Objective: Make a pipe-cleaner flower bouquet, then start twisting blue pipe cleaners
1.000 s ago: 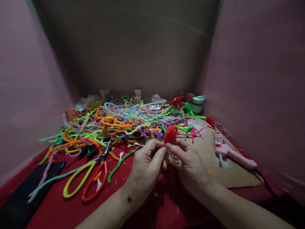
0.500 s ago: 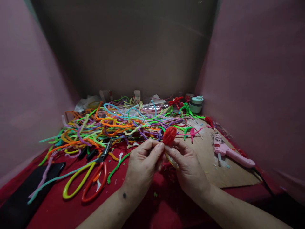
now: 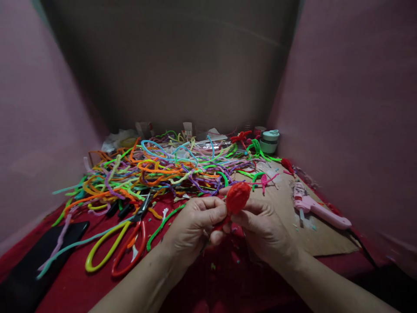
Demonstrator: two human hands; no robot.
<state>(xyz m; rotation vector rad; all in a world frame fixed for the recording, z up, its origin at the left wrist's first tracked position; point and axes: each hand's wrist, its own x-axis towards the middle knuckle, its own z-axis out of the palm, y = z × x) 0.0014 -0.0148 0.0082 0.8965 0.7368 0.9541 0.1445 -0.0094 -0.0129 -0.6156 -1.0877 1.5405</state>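
Observation:
Between my two hands, over the red cloth, is a red fuzzy oval petal shape [image 3: 238, 197] that looks made of pipe cleaner. My left hand [image 3: 198, 221] pinches its lower left side with thumb and forefinger, and some red shows beneath the thumb. On the other side, the fingers of my right hand [image 3: 265, 226] close on its lower right edge. Fingertips partly hide the bottom of the piece. Left of my hands lie scissors [image 3: 142, 215] with one yellow and one red handle loop, blades pointing away. A green pipe cleaner [image 3: 159, 228] lies beside my left wrist.
A large tangle of coloured pipe cleaners [image 3: 163, 167] spreads across the back. At right, a pink glue gun [image 3: 321, 213] rests on a cardboard sheet [image 3: 322, 241]. A mint-lidded container [image 3: 269, 141] stands behind. A black flat object [image 3: 39, 267] lies front left. Pink walls flank the table.
The red piece has turned and shifted slightly right and toward me, showing a broader side. Both hands have changed their grip on it; the pale yellowish bit beneath my right fingers is out of sight.

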